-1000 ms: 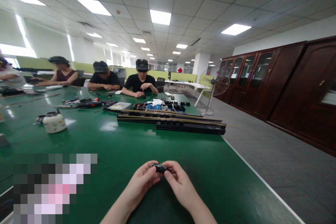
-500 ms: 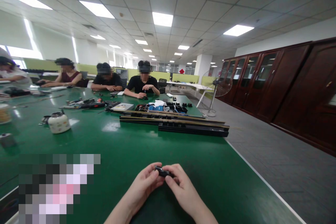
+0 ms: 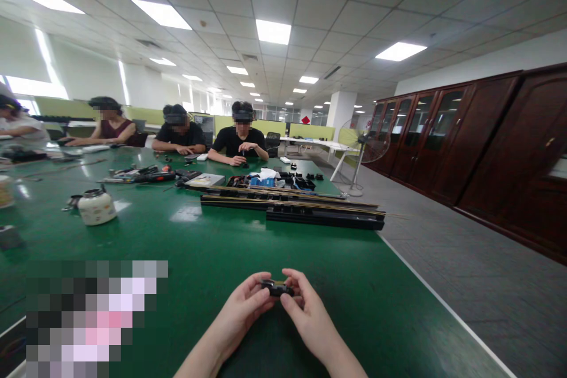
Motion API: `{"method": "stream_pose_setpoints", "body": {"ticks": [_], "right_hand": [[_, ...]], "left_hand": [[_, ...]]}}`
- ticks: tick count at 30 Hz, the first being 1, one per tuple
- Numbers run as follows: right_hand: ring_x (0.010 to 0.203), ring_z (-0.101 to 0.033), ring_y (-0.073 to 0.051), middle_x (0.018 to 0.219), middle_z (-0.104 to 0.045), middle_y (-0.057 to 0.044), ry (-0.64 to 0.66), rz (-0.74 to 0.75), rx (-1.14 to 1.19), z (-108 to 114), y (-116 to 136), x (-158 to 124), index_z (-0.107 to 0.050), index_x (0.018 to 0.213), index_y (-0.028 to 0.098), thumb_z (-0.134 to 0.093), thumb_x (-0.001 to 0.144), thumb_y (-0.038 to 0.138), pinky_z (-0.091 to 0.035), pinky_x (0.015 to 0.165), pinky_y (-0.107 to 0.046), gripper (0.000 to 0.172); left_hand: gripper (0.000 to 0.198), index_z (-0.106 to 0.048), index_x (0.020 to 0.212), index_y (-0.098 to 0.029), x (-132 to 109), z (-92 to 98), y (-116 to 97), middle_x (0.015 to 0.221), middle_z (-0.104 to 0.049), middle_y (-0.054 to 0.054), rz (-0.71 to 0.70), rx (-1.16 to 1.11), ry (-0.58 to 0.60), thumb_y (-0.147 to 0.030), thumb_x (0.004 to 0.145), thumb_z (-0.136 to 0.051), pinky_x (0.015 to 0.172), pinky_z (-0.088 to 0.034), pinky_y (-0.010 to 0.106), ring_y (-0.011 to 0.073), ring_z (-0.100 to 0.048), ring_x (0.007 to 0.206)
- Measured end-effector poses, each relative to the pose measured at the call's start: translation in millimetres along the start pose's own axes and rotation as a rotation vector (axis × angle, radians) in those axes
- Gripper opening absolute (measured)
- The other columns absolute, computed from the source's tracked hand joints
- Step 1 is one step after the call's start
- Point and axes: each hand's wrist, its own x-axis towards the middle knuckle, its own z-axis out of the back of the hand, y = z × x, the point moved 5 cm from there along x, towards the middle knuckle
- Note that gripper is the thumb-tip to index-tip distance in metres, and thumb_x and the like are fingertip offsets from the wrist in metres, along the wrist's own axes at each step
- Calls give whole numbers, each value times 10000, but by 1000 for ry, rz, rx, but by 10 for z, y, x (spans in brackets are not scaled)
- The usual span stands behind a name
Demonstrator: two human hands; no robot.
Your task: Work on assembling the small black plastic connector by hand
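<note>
A small black part (image 3: pixel 277 289) is held between both hands, low in the middle of the view and above the green table (image 3: pixel 212 260). My left hand (image 3: pixel 248 302) pinches its left end between thumb and fingers. At its right end my right hand (image 3: pixel 303 302) grips it, thumb in front and fingers behind. A thin yellowish strip shows along the part's upper side. Its finer details are too small to make out.
Long black rails (image 3: pixel 325 218) with thin rods lie across the table ahead. Behind them are small black parts and tools (image 3: pixel 153 175). A white jar (image 3: pixel 97 207) stands at the left. Several people sit across the table. A fan (image 3: pixel 361 147) stands beyond the right edge.
The fingers of my right hand have lifted and spread slightly, so more of the black part and its yellowish strip shows. My left hand still holds its end.
</note>
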Motion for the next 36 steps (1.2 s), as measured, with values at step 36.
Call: {"method": "stream_pose_setpoints", "body": {"ticks": [36], "right_hand": [[1075, -504, -202, 1094, -577, -65, -7, 83, -63, 34, 195, -4, -670, 898, 235, -341, 842, 542, -357, 971, -350, 454]], "left_hand": [[357, -579, 891, -184, 35, 54, 64, 839, -715, 39, 32, 13, -55, -296, 608, -765, 706, -487, 247, 144, -670, 720]]}}
